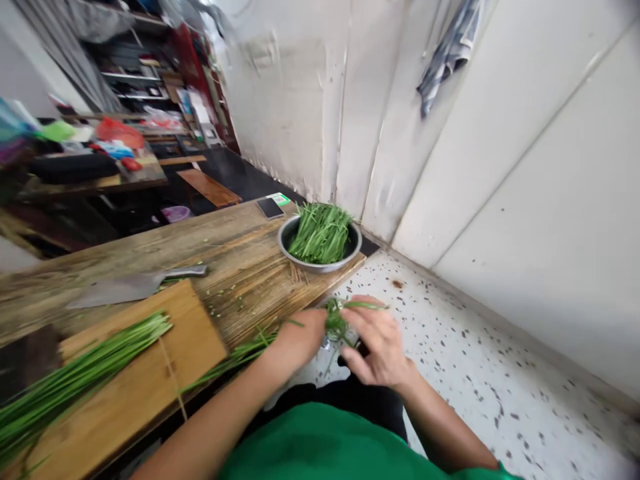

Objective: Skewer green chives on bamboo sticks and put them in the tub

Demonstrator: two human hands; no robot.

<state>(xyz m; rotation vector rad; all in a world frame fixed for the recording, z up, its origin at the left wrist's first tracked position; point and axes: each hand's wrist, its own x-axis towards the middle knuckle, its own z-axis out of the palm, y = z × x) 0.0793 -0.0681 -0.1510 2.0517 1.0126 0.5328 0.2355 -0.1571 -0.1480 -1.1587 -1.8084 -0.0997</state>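
My left hand is wrapped round a bunch of green chives above the floor, just off the table edge. Long stalks trail from beneath that wrist back toward the chopping board. My right hand has its fingers curled at the front of the bunch, with loose blades at the fingertips and the thumb held lower. On the wooden chopping board to the left lies a pile of long chives. A metal bowl heaped with cut chives stands at the table's far right corner.
A cleaver lies behind the board on the wooden table. Near the far edge is a dark phone-like slab. A white wall and speckled floor border the right. A cluttered second table stands back left.
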